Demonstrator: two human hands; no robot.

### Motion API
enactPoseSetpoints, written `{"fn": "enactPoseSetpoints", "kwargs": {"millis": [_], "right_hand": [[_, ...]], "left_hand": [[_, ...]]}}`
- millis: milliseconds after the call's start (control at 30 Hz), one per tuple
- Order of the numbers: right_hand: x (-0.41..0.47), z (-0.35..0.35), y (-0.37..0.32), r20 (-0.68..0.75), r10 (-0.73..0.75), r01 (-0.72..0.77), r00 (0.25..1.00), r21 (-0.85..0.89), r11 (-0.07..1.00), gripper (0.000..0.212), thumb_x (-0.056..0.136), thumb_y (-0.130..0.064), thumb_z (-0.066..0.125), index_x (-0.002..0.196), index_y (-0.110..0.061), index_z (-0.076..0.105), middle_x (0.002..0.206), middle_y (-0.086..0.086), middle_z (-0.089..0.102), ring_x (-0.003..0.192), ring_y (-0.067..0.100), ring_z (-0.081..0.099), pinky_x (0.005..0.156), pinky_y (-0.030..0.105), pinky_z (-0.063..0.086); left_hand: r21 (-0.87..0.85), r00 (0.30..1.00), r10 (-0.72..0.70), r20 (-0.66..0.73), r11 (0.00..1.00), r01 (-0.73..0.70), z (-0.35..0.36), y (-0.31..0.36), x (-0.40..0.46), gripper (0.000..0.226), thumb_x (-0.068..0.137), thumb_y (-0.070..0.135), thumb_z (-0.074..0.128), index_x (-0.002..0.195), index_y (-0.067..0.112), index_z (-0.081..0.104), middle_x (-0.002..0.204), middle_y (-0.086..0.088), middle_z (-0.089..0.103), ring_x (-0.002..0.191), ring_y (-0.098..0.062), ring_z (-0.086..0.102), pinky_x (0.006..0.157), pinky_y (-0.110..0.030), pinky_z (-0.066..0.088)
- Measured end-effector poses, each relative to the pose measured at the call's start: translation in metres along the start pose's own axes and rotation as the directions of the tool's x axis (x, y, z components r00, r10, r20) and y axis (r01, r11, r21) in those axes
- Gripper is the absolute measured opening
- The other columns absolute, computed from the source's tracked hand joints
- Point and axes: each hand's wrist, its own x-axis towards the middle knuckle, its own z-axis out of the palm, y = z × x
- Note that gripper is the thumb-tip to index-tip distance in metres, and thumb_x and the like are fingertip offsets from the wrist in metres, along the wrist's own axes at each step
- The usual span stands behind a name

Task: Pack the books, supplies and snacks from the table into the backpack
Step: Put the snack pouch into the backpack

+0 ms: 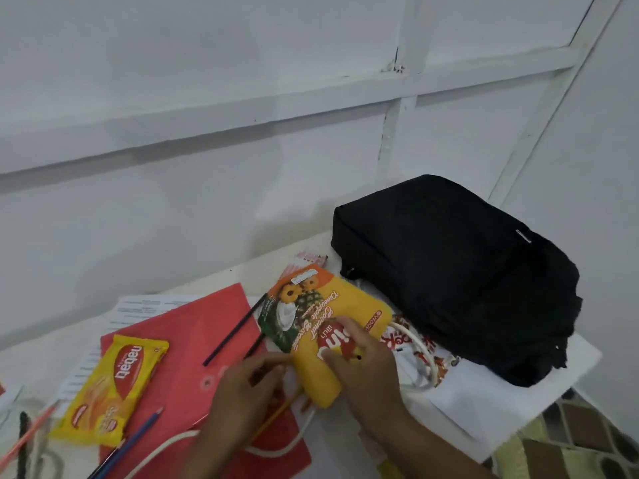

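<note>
A black backpack (460, 274) lies closed on the right of the white table (539, 385). My right hand (359, 364) grips a yellow-orange biscuit packet (328, 319) in the middle of the table, thumb on its red logo. My left hand (242, 392) touches the packet's lower left edge with fingers curled around what looks like a pencil (273, 418). A second yellow snack pack (114, 388) lies on a red folder (193, 368) to the left. Two black pencils (235, 330) rest on the folder, and a blue pencil (138, 435) lies near the front.
Printed papers (145, 305) stick out behind the folder. A white cord (422, 354) loops over a patterned bag (415, 344) beside the backpack. A pink packet (309, 261) sits at the back. The table's right edge drops to a tiled floor (581, 440). An orange pencil (27, 433) lies far left.
</note>
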Motion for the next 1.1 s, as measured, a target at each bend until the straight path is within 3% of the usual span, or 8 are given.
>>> {"fn": "enactPoseSetpoints", "kwargs": {"millis": [200,467,733,833,900,967,1033,1100], "right_hand": [[-0.016,-0.058,-0.031,-0.101,-0.093,0.097,0.991,0.039,0.994,0.050,0.089,-0.007,0.071,0.110,-0.050,0.058,0.095,-0.050,0.059,0.097,-0.023,0.056,0.073,0.001,0.047],[-0.025,-0.173,-0.034,-0.447,-0.065,0.180,0.892,0.219,0.959,0.050,0.082,0.001,0.075,0.112,-0.039,0.069,0.100,-0.031,0.070,0.096,-0.003,0.068,0.071,0.016,0.057],[-0.049,-0.301,-0.016,-0.677,0.023,0.212,0.736,0.262,0.941,0.049,0.082,-0.001,0.074,0.115,-0.037,0.069,0.091,-0.034,0.070,0.088,-0.007,0.068,0.063,0.016,0.058],[-0.059,-0.343,-0.006,-0.717,0.047,0.207,0.695,0.263,0.942,0.049,0.082,-0.002,0.075,0.115,-0.038,0.069,0.093,-0.025,0.070,0.084,-0.008,0.068,0.062,0.015,0.058],[-0.063,-0.365,0.000,-0.726,0.059,0.209,0.685,0.273,0.939,0.049,0.082,-0.001,0.075,0.115,-0.036,0.070,0.092,-0.025,0.069,0.082,-0.008,0.068,0.062,0.016,0.058],[-0.065,-0.384,0.006,-0.718,0.068,0.205,0.692,0.286,0.936,0.049,0.081,0.000,0.075,0.116,-0.035,0.070,0.092,-0.023,0.070,0.082,-0.007,0.069,0.059,0.015,0.057],[-0.066,-0.399,0.012,-0.691,0.073,0.187,0.719,0.294,0.937,0.049,0.081,-0.001,0.075,0.114,-0.036,0.070,0.089,-0.022,0.072,0.082,-0.007,0.069,0.057,0.014,0.055],[-0.066,-0.411,0.017,-0.653,0.069,0.184,0.754,0.311,0.932,0.049,0.081,-0.001,0.076,0.112,-0.039,0.069,0.087,-0.029,0.072,0.084,-0.008,0.068,0.058,0.014,0.055]], "left_hand": [[-0.008,0.995,0.042,-0.086,0.999,-0.043,0.009,0.016,0.004,0.029,0.092,0.004,0.066,0.090,0.031,0.074,0.084,0.008,0.073,0.065,-0.004,0.065,0.062,-0.018,0.052],[0.111,0.955,0.292,0.039,0.949,-0.295,0.101,0.094,0.012,0.024,0.091,0.010,0.068,0.094,0.033,0.072,0.081,0.015,0.071,0.077,-0.005,0.066,0.062,-0.023,0.054],[0.189,0.728,0.631,0.269,0.706,-0.682,0.227,0.157,0.008,0.027,0.086,0.003,0.072,0.101,0.025,0.074,0.089,0.014,0.070,0.076,-0.006,0.065,0.067,-0.020,0.052],[0.171,0.714,0.543,0.441,0.731,-0.661,0.272,0.168,0.007,0.027,0.087,0.014,0.074,0.111,0.026,0.073,0.101,0.017,0.070,0.083,-0.005,0.066,0.078,-0.024,0.056],[0.270,0.725,0.423,0.543,0.730,-0.628,0.298,0.165,0.008,0.034,0.090,0.031,0.071,0.123,0.031,0.067,0.128,0.015,0.062,0.111,-0.001,0.058,0.103,-0.028,0.048],[0.429,0.756,0.336,0.562,0.663,-0.614,0.319,0.157,0.012,0.044,0.094,0.047,0.060,0.137,0.035,0.056,0.157,0.008,0.033,0.147,-0.013,0.026,0.123,-0.037,0.023],[0.547,0.801,0.270,0.534,0.612,-0.571,0.332,0.151,0.016,0.050,0.097,0.057,0.047,0.144,0.040,0.045,0.166,0.005,0.007,0.153,-0.021,-0.004,0.123,-0.048,0.008],[0.610,0.837,0.222,0.501,0.595,-0.523,0.338,0.147,0.019,0.058,0.097,0.061,0.039,0.151,0.039,0.034,0.167,0.004,-0.002,0.153,-0.025,-0.011,0.123,-0.049,0.008]]}}
